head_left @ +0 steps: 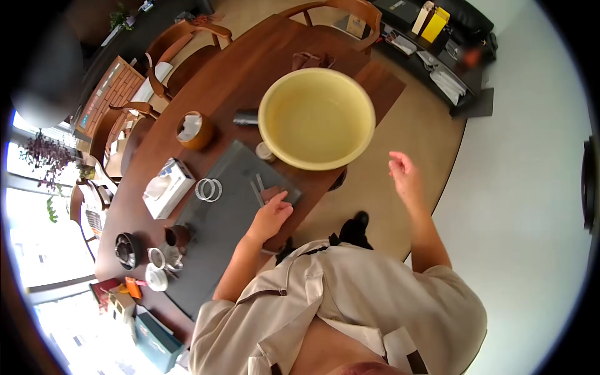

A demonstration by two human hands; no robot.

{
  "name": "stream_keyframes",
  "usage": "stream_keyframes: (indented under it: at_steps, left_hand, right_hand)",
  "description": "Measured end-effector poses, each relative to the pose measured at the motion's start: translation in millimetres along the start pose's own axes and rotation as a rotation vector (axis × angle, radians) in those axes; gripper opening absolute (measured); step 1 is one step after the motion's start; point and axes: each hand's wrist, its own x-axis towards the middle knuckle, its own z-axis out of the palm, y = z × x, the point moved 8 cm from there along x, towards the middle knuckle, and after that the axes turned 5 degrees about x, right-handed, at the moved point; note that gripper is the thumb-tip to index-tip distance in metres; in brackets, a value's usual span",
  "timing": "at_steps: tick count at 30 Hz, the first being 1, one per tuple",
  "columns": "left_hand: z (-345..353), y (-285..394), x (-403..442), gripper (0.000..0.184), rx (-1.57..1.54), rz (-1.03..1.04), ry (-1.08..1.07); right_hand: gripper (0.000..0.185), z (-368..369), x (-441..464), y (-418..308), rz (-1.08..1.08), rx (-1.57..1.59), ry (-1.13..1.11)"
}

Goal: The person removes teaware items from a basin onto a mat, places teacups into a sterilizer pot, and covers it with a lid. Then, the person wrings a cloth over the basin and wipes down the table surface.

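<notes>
My left hand (pixel 273 214) is over the near edge of the dark table mat (pixel 228 187), with its fingers loosely bent and apart. Just beyond its fingertips lie a small brown flat piece (pixel 270 193) and slim grey strips (pixel 257 186); whether the fingers touch the brown piece I cannot tell. My right hand (pixel 406 178) is in the air to the right of the table, fingers half bent, with nothing seen in it. Between and beyond both hands, a large yellow basin (pixel 317 164) stands on the table, its inside bare. A small round pale-lidded jar (pixel 264 151) sits beside the basin.
On the wooden table (pixel 240 75) are a tissue box (pixel 170 189), white rings (pixel 209 190), a wooden pot (pixel 195 131), a dark bowl (pixel 127 251) and a white lid (pixel 156 277). Chairs (pixel 187 56) line the far side. A black cabinet (pixel 431 62) stands at the back right.
</notes>
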Motion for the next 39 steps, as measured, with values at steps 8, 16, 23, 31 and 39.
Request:
stream_keyframes:
  at_steps: [8,16,23,31,39]
  left_hand:
    - [106.1,46.3,86.0,0.03,-1.161,-0.324,0.546]
    - [118.9,190.5,128.0,0.014,-1.189,0.05,0.729]
    - [89.9,188.6,150.1,0.022,-1.245,0.137,0.975]
    - [135.8,114.2,134.0,0.038,-1.486,-0.096,1.165]
    - [256.7,113.1,80.3,0.038,-1.667,-0.133,1.533]
  right_hand:
    - [0.027,-149.3,35.2,76.2,0.059,0.102,-0.17]
    - [0.024,-220.5,104.7,83.3,0.284,0.146,-0.161]
    - [0.026,-137.6,231.8,33.4,0.14,0.106,-0.467]
    - [0.036,-67.4,411.7,20.8,-0.231,-0.436,-0.703]
    - [0.062,164.4,440.7,-6.5,-1.019,-0.743,-1.026]
